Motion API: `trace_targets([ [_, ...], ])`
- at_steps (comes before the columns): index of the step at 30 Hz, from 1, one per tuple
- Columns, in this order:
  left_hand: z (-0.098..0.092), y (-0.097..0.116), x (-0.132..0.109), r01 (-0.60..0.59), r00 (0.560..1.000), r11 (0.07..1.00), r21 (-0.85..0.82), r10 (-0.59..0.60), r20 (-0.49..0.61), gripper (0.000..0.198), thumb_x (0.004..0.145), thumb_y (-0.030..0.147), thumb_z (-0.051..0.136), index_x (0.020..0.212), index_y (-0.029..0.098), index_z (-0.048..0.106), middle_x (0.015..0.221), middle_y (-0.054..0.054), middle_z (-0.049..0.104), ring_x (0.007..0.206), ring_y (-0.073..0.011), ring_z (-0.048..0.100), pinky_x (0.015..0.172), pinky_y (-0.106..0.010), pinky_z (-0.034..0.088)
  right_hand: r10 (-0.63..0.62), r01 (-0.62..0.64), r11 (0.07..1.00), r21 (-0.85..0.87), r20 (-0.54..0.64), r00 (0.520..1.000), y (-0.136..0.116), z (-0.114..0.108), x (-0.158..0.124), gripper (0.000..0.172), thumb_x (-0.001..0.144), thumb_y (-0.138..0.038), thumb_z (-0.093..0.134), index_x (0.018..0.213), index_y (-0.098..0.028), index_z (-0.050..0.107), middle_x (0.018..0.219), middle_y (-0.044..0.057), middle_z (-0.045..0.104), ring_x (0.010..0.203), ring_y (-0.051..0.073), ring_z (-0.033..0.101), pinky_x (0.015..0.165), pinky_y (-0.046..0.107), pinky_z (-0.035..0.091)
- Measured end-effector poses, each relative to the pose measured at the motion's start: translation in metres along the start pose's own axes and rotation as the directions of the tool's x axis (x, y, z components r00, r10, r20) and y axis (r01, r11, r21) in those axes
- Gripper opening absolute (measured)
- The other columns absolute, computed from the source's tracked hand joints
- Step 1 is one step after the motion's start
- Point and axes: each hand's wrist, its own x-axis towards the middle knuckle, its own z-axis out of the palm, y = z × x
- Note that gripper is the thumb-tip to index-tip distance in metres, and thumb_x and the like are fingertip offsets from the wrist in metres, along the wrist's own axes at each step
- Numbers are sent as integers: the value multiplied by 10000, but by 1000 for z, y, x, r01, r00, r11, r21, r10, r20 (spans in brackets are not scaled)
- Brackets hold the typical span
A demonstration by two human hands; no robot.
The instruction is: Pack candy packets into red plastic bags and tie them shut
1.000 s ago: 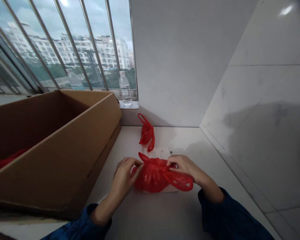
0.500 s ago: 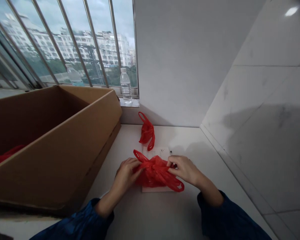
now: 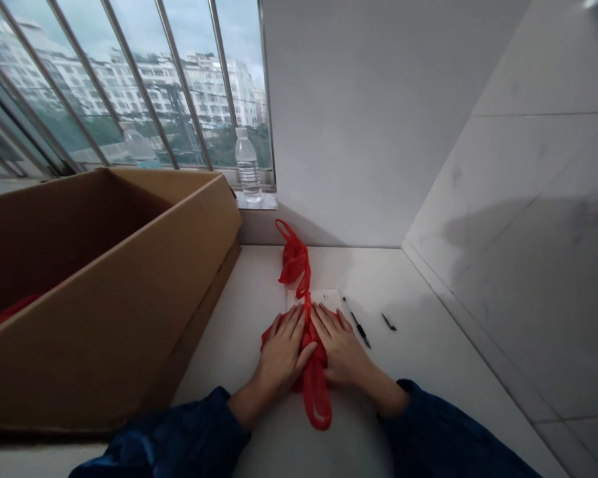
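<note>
On a white counter, a red plastic bag lies folded into a narrow bundle across the near edge of a white card. Both bare hands press down on it, open and flat with fingers spread, holding no fold between finger and thumb. The left hand lies on the bundle's left side and the right hand on its right, their fingertips nearly meeting at the middle. A red handle loop hangs out toward the person from between the wrists. Blue sleeves cover both forearms.

Beyond the card, a second red bag lies bunched, and a thin red strip runs up to touch it from between the hands. Right of the card lie a pen and a short black piece, both uncovered now that the right hand has moved inward. Small marks on the card are too small to read. Left of the card stands a cardboard box with red plastic inside. Farther off, a water bottle stands on the windowsill.
</note>
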Motion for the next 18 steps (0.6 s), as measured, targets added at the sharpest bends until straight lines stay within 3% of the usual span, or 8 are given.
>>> trace_targets([
  [5, 19, -13, -4, 12, 999, 999, 42, -14, 46, 642, 1000, 491, 394, 1529, 131, 344, 1563, -170, 378, 1465, -290, 336, 1214, -517, 234, 12, -13, 999, 36, 8, 1000, 6, 16, 1, 913, 795, -387, 572, 1556, -19, 228, 1634, 172, 170, 1517, 324, 156, 1227, 546, 150],
  [18, 25, -13, -8, 23, 1000, 1000, -9, -23, 7, 643, 992, 511, 413, 1529, 162, 349, 1553, -150, 409, 1459, -279, 349, 1217, -491, 250, 7, -6, 999, 41, -22, 1000, 9, 24, -1, 862, 816, -360, 565, 1543, -12, 260, 1621, 184, 242, 1504, 332, 195, 1226, 535, 182],
])
